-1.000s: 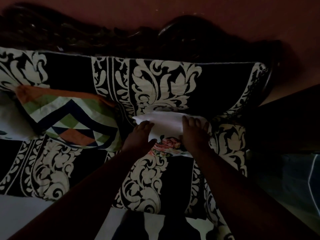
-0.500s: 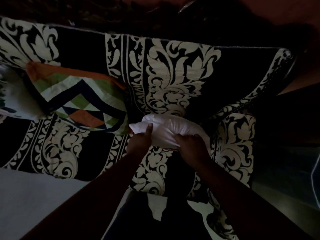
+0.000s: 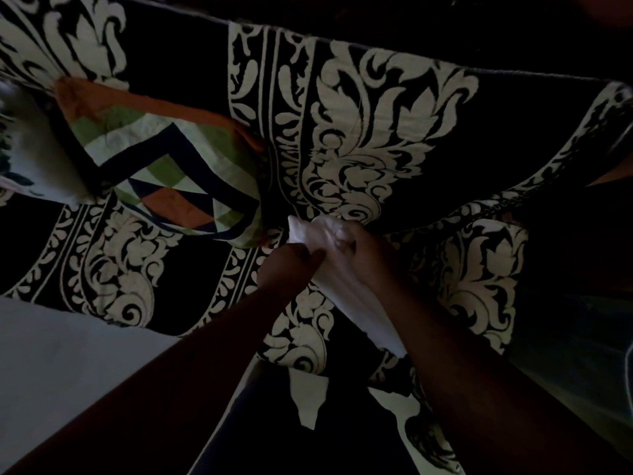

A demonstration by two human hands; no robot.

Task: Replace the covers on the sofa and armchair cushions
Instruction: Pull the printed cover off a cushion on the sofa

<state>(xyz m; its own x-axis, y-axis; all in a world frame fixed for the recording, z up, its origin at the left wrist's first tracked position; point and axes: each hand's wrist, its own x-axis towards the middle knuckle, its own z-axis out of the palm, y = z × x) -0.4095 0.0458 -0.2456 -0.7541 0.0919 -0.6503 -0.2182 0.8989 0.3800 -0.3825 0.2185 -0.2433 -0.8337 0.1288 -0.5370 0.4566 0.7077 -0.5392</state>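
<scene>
A white cushion [image 3: 346,289] lies tilted over the sofa seat, its far corner pointing up-left and its lower end running under my right forearm. My left hand [image 3: 289,267] grips its left edge with curled fingers. My right hand [image 3: 368,250] clutches the cushion from above near its upper end. The sofa [image 3: 359,132] wears a black cover with cream leaf scrolls. A cushion with an orange, green, white and navy geometric cover [image 3: 171,173] leans against the sofa back at the left.
A pale cushion [image 3: 30,156] sits at the far left edge, partly cut off. The padded sofa armrest [image 3: 479,279] stands just right of my hands. Pale floor [image 3: 68,354] shows at lower left, and black-and-cream fabric [image 3: 308,402] hangs below the seat.
The white cushion has been pulled toward me and turned from lying flat across to a slanted position. Both hands have shifted closer together at its upper end. The view has moved nearer the sofa.
</scene>
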